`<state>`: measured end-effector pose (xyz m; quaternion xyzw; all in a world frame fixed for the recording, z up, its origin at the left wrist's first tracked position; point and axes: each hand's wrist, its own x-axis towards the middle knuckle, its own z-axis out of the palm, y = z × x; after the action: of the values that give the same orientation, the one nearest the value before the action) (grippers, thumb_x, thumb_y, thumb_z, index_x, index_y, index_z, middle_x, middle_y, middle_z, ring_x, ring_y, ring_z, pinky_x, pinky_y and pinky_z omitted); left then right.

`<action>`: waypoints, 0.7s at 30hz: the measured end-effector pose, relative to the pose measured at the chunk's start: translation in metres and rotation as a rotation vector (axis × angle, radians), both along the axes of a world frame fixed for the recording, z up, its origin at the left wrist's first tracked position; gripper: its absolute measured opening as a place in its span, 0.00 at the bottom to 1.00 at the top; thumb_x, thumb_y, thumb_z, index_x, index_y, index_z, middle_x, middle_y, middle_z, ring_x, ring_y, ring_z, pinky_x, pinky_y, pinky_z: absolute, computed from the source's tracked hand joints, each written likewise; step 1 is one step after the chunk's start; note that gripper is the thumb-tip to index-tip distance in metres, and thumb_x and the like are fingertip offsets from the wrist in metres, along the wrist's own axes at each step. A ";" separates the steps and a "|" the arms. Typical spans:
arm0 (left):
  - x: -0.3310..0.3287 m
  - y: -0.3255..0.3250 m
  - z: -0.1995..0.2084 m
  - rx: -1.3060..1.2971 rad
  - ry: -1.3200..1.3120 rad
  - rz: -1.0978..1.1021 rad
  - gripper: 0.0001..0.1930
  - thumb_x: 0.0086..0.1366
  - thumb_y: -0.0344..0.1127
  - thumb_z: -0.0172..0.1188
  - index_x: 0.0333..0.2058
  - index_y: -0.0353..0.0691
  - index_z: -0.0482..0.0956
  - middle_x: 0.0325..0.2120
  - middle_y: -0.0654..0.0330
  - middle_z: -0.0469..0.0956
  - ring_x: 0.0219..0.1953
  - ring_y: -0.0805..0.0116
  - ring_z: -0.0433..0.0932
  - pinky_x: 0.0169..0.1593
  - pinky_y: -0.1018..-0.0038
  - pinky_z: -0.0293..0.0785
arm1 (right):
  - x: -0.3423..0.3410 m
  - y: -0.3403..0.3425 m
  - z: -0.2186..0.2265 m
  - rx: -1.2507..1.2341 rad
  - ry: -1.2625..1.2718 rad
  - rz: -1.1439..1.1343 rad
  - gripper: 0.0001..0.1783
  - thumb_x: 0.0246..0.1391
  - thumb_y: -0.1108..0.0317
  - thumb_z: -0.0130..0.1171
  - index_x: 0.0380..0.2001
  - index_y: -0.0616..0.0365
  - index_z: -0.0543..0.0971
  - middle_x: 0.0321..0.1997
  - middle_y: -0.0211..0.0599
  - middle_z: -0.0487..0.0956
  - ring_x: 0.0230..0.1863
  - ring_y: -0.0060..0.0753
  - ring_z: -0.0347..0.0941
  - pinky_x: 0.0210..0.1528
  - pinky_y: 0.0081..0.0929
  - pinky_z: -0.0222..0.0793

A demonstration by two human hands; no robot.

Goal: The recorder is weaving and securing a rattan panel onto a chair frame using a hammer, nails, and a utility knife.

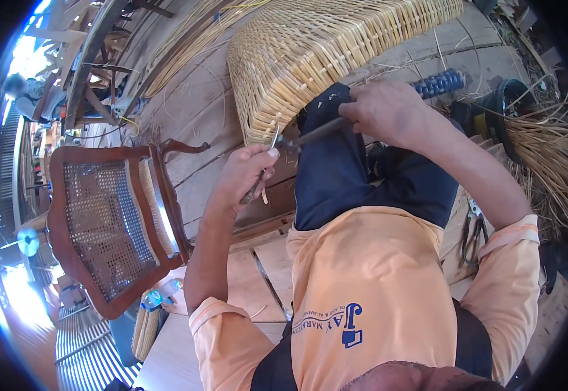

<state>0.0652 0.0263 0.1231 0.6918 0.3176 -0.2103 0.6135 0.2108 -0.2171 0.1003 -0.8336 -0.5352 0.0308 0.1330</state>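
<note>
Large woven panel of pale yellow cane strips, curved, tight over-and-under weave: upper middle of view, above the worn plank surface, its lower corner beside the worker's dark navy trousers. Left hand closed round a slim metal tool with a bright curved end; that end points up at the panel's lower corner. Cannot tell whether it enters the weave. Right hand clenched on the shaft of a dark hammer with a ridged blue-black grip, head just beside the metal tool; contact unclear. Hands apart, hammer head between them.

To the right: dark round bucket, a bundle of loose tan strips next to it; dark-handled pliers nearer the worker's sleeve. To the left: reddish-brown wooden chair with caned panel, tipped over; clear bluish plastic bottle close by. Upper left, farther off: another person, blurred.
</note>
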 end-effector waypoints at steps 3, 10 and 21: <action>0.002 -0.001 -0.001 -0.007 -0.011 0.032 0.14 0.62 0.42 0.57 0.37 0.37 0.73 0.16 0.67 0.67 0.08 0.84 0.59 0.10 0.88 0.55 | 0.002 -0.007 0.001 -0.043 0.054 0.033 0.10 0.44 0.63 0.63 0.31 0.51 0.78 0.31 0.36 0.76 0.37 0.44 0.76 0.38 0.40 0.70; 0.000 -0.003 0.000 -0.006 -0.024 0.043 0.15 0.62 0.42 0.57 0.38 0.35 0.73 0.16 0.67 0.67 0.07 0.83 0.58 0.10 0.87 0.55 | -0.002 -0.006 0.002 -0.019 0.083 -0.035 0.09 0.47 0.63 0.59 0.32 0.52 0.82 0.33 0.38 0.79 0.41 0.43 0.77 0.42 0.39 0.71; -0.002 -0.009 -0.001 0.040 -0.036 0.076 0.15 0.63 0.42 0.56 0.38 0.34 0.74 0.16 0.66 0.68 0.07 0.82 0.59 0.10 0.86 0.55 | 0.004 -0.015 -0.008 0.008 0.084 0.031 0.11 0.44 0.62 0.63 0.30 0.54 0.79 0.31 0.39 0.78 0.35 0.44 0.77 0.36 0.40 0.71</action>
<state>0.0628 0.0176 0.1217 0.6950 0.3367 -0.1682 0.6126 0.2150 -0.2317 0.0923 -0.8228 -0.5419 0.0655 0.1581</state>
